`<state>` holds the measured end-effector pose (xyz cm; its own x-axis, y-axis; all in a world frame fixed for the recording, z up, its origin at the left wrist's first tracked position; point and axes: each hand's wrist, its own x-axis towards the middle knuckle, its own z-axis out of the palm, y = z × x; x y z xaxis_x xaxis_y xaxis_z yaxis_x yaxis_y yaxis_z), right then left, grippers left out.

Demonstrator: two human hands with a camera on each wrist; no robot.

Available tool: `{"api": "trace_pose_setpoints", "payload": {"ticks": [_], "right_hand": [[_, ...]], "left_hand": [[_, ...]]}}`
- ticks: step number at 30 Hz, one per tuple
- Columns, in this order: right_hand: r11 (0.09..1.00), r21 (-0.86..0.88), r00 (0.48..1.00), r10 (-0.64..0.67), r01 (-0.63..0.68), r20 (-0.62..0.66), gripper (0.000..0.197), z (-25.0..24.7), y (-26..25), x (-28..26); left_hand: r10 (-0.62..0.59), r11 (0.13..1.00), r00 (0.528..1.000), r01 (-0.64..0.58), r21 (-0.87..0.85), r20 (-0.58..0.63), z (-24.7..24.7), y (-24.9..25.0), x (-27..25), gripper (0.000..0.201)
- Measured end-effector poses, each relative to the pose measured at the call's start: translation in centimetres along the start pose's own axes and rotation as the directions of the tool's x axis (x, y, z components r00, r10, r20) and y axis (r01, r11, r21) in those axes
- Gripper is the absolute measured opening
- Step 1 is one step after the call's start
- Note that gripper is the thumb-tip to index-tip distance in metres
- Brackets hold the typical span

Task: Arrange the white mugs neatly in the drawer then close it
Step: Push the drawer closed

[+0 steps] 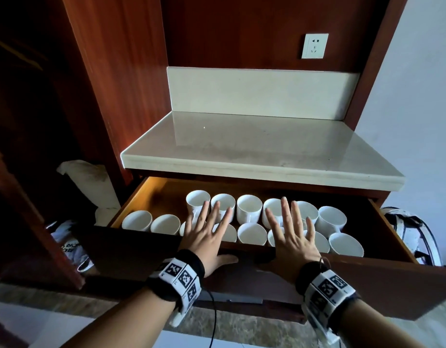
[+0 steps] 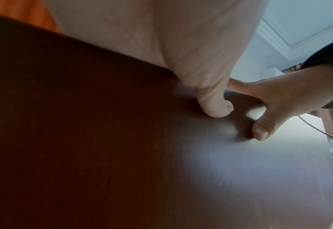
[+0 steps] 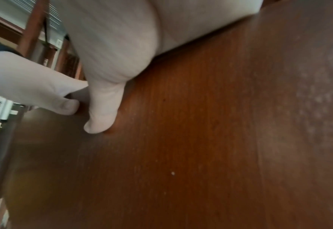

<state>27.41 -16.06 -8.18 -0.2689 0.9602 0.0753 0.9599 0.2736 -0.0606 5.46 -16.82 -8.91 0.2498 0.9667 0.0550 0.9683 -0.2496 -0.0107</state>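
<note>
Pressing both palms on the drawer front (image 1: 141,257), I had left hand (image 1: 206,234) and right hand (image 1: 294,237) spread flat, gripping nothing. White mugs (image 1: 249,209) stood in two rows inside the open drawer; next I judged an even push toward the far side.

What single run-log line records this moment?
stage: closing | drawer: open | mugs: two rows | left hand, right hand: flat on drawer front

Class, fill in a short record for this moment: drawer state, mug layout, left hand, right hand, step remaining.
Drawer state: drawer open under the countertop
Mug layout: white mugs upright, in two rows
Left hand: left hand flat against the drawer front, fingers straight
Right hand: right hand the same, no grip
Step remaining: push the drawer shut
</note>
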Motion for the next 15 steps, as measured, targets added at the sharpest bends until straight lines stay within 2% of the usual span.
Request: {"api": "trace_pose_setpoints", "payload": {"ticks": [7,15], "right_hand": [[0.999,-0.031,0.998,0.042,-0.041,0.041,0.132,-0.3,1.6,5.6],[0.997,-0.033,0.996,0.073,-0.071,0.052,0.136,-0.7,2.5,9.9]], "left_hand": [[-0.02,1.0,0.996,0.02,-0.004,-0.087,0.5,-1.2,6.0,0.12],[0.037,0.999,0.998,-0.037,0.001,-0.052,0.4,-2.7,10.8,0.122]]}}
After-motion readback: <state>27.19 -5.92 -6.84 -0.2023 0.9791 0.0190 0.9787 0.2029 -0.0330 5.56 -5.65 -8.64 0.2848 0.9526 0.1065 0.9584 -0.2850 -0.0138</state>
